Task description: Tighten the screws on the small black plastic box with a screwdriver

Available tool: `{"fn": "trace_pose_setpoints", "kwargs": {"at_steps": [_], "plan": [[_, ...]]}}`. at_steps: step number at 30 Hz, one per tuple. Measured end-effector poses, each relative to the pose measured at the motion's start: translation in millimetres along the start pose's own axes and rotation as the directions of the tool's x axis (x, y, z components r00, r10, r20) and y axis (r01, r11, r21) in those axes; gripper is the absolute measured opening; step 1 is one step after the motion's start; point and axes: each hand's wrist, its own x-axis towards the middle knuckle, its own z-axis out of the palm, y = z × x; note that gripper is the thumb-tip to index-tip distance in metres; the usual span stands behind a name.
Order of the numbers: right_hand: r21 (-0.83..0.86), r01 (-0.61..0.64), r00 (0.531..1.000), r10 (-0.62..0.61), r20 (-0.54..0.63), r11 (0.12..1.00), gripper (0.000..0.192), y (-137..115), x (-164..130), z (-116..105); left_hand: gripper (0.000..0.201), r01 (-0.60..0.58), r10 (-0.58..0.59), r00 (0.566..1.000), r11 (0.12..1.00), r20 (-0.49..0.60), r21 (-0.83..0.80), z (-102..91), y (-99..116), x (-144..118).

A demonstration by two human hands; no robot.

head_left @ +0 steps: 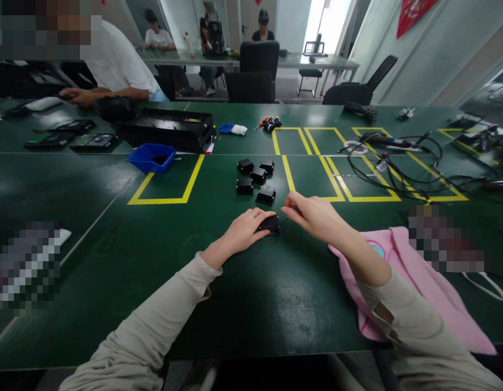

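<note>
Left hand (pixel 245 231) palm down, fingers curled over one black box (pixel 271 224), pressing it onto green table (pixel 113 260). Right hand (pixel 312 214) just right of box, fingertips pinched together at its edge; pinched item too small to tell. Five more boxes (pixel 256 178) clustered beyond. Pink cloth (pixel 418 282) under right forearm.

I see long green counter (pixel 92 260) marked with yellow tape rectangles (pixel 165 187). Black office chairs (pixel 257 68) behind it, second counter (pixel 316 61) beyond. Pale walls, red pennant (pixel 412 13) upper right, bright daylight through far doorway (pixel 320 24).
</note>
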Motion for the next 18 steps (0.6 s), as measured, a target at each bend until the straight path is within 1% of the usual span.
{"fn": "trace_pose_setpoints", "kwargs": {"at_steps": [5, 10, 15, 18], "plan": [[0.033, 0.012, 1.000, -0.012, -0.011, 0.999, 0.019, -0.3, -0.4, -0.2, 0.046, 0.004, -0.004, 1.000, 1.000, -0.002, -0.009, 0.3, -0.5, -0.3], [0.011, 0.012, 1.000, -0.012, -0.007, 1.000, 0.023, -1.2, -0.5, -0.3, 0.044, 0.001, -0.001, 1.000, 1.000, -0.009, -0.012, 1.0, -0.8, -0.4], [0.042, 0.042, 0.999, -0.042, -0.005, 0.998, 0.019, -1.2, -1.3, -0.6, 0.044, -0.004, 0.004, 1.000, 1.000, -0.014, -0.015, 1.1, -1.1, -0.6], [0.030, 0.033, 0.999, -0.033, -0.002, 0.999, 0.023, -1.6, -1.0, -0.7, 0.044, 0.001, -0.001, 1.000, 1.000, -0.013, -0.010, 1.5, -1.4, -0.7]]}}
